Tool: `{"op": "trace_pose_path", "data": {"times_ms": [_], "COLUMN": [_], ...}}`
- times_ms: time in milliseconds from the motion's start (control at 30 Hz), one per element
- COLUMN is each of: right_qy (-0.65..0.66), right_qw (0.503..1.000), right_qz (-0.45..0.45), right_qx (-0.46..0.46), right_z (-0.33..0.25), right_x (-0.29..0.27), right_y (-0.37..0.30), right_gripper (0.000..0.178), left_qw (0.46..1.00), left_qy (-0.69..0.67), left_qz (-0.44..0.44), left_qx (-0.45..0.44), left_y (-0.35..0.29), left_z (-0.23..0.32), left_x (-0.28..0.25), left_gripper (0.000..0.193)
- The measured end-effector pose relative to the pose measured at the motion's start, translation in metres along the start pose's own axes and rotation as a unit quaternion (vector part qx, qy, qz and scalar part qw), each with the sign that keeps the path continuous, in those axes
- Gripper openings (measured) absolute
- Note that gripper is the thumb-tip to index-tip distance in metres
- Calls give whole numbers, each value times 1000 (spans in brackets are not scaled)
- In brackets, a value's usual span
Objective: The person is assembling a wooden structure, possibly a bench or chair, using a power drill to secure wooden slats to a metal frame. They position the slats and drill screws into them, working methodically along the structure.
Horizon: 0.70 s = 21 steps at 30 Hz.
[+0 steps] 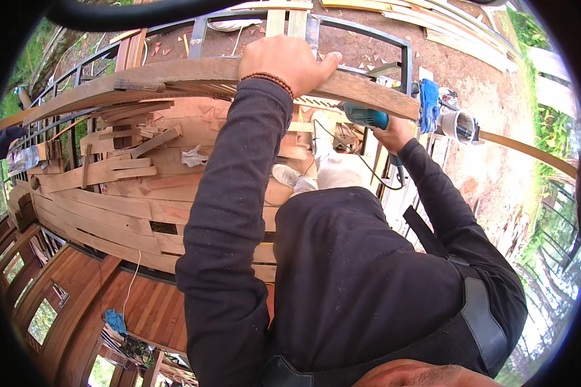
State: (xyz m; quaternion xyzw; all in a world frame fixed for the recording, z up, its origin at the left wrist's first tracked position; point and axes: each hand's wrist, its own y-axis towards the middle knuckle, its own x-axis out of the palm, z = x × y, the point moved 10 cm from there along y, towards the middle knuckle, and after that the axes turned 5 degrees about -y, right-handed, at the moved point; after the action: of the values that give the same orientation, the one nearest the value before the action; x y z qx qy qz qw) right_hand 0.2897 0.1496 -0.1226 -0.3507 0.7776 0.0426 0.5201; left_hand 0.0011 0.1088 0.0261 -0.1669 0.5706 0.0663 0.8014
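Note:
A long wooden plank (pixel 193 72) lies along the top of a dark metal railing (pixel 363 26) in front of me. My left hand (pixel 284 61) is closed over it, with the fingers hidden past its far edge and the thumb stretched to the right. In my right hand (pixel 395 134) is a teal power drill (pixel 366 116), held just below the plank's right end and pointing left. The plank partly hides the drill's front, so I cannot tell whether its tip touches wood. A black cord (pixel 382 185) hangs from the drill's handle.
Loose wood offcuts (pixel 119 169) cover the deck boards (pixel 103 216) at left. Blue gloves (pixel 428 103) and a white bucket (pixel 458 126) hang by the railing at right. Long boards (pixel 432 26) lie on the ground beyond. Part of a dark sleeve (pixel 5 142) shows at the far left.

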Motion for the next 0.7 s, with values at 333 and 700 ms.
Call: {"op": "trace_pose_path", "data": {"times_ms": [333,700], "right_qy": [15,-6], "right_qw": [1000,1000], "right_qz": [7,-28], "right_qx": [-11,14], "right_z": [-12,-11], "right_x": [-5,-2], "right_y": [5,5], "right_gripper": [60,60], "left_qw": [1000,1000], "left_qy": [-11,1], "left_qz": [18,-16], "left_qx": [-2,-8], "left_y": [1,1], "left_z": [-2,0], "left_x": [2,2], "left_gripper": [68,69]}}
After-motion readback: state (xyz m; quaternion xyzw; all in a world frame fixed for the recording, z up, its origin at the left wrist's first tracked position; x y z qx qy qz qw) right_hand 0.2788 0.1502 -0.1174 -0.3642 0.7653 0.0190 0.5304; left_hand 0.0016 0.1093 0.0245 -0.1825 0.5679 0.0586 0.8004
